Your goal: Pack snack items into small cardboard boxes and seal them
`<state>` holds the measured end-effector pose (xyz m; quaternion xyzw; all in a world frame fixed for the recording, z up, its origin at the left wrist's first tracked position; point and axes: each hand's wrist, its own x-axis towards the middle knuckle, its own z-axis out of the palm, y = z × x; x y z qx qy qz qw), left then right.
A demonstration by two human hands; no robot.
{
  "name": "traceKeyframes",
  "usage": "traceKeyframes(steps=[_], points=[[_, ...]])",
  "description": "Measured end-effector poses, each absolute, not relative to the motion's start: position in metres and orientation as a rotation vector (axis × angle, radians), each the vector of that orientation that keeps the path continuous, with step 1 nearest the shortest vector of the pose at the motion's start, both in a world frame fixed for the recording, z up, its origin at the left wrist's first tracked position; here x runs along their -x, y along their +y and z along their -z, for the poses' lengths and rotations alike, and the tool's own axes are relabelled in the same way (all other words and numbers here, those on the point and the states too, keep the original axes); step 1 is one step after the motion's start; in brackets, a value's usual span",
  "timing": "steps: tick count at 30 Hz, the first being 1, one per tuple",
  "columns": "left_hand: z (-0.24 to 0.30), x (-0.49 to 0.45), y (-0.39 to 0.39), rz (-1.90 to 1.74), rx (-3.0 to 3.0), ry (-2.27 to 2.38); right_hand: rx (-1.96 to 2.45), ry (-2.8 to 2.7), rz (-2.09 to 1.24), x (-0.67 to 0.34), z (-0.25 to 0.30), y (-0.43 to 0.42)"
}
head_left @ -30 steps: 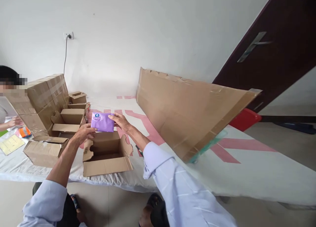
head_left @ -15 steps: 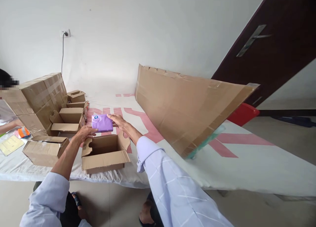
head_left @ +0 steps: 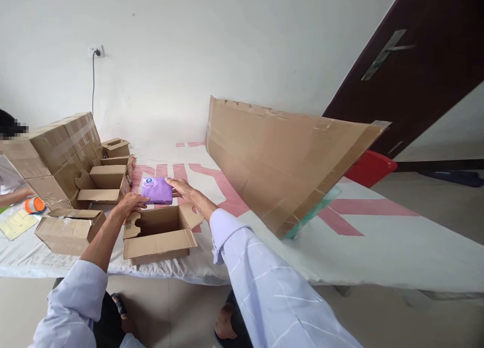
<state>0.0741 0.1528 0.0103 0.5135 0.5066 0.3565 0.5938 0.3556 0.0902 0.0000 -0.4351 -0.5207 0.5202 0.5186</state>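
A purple packet [head_left: 157, 190] with a small round label is held flat between both hands, just above the far edge of an open cardboard box [head_left: 161, 234]. My left hand [head_left: 129, 205] grips the packet's near-left edge with curled fingers. My right hand [head_left: 183, 187] holds its right side, fingers closed on it. The box's flaps stand open and its inside is in shadow.
Several more cardboard boxes [head_left: 64, 146] stand at the left on the white cloth [head_left: 378, 247] with pink markings. A large flat cardboard sheet [head_left: 280, 156] leans at the right, a red tub [head_left: 372, 167] behind it. Another person's arm [head_left: 13, 194] shows at far left.
The purple packet has come down and a little away from me, from above the box to near its far edge. Both hands moved with it.
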Motion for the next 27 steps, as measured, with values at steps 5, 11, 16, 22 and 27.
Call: traceKeyframes(steps=[5,11,16,22,27], points=[[-0.014,-0.072,0.145,-0.819,-1.197,1.181,1.009,-1.213,-1.328,-0.34,-0.008,0.097],[-0.012,-0.073,0.144,-0.845,-1.2,1.166,1.064,-1.225,-1.474,-0.334,-0.006,0.104],[-0.01,-0.075,0.149,-0.86,-1.2,1.184,1.029,-1.21,-1.521,-0.333,-0.001,0.106],[-0.01,-0.073,0.153,-0.848,-1.2,1.203,1.058,-1.144,-1.445,-0.326,0.006,0.11],[-0.007,-0.077,0.149,-0.847,-1.215,1.19,1.039,-1.132,-1.477,-0.323,0.006,0.107]])
